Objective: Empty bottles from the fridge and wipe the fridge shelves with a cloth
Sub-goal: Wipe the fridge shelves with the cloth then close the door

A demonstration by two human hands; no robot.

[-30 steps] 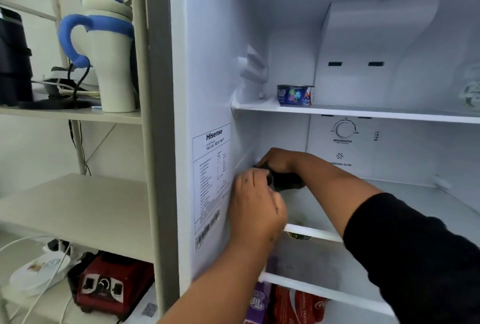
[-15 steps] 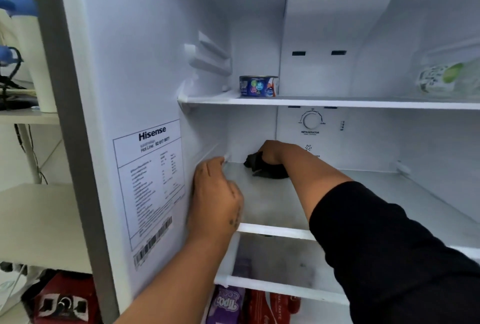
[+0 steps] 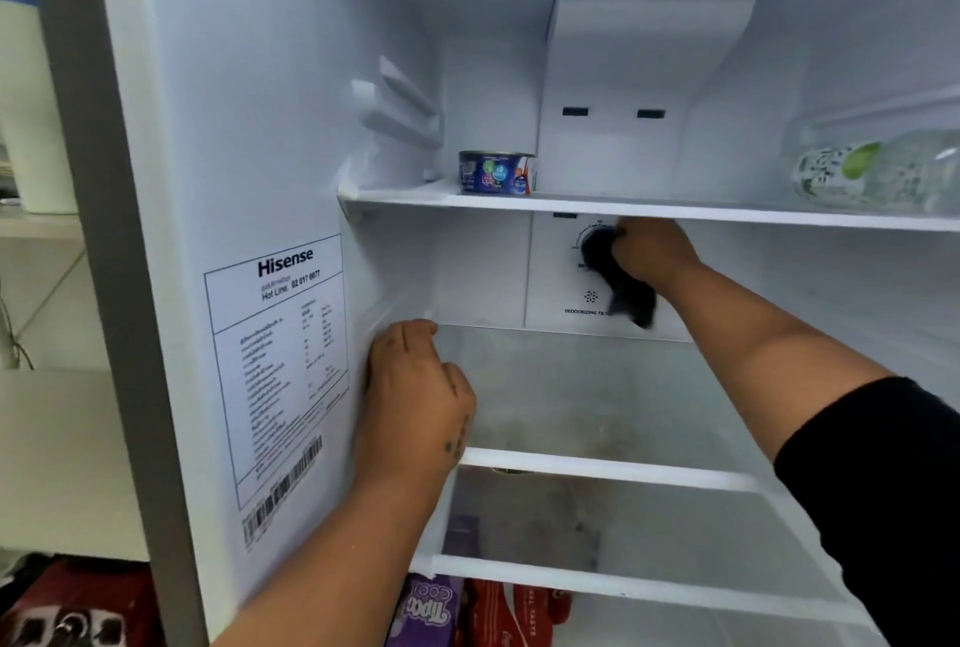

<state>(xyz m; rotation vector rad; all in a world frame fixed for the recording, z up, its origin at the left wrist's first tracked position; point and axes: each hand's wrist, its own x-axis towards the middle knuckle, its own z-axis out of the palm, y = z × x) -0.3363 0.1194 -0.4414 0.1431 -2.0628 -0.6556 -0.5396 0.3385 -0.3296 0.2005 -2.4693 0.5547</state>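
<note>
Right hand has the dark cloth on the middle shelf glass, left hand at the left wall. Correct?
No: head view shows the right hand holding the dark cloth on the back-wall dial, above the shelf glass. Left hand is at the left wall.

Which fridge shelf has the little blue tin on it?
The topmost white-edged shelf; the small blue tin stands at its left. The lower shelves hold none.
</note>
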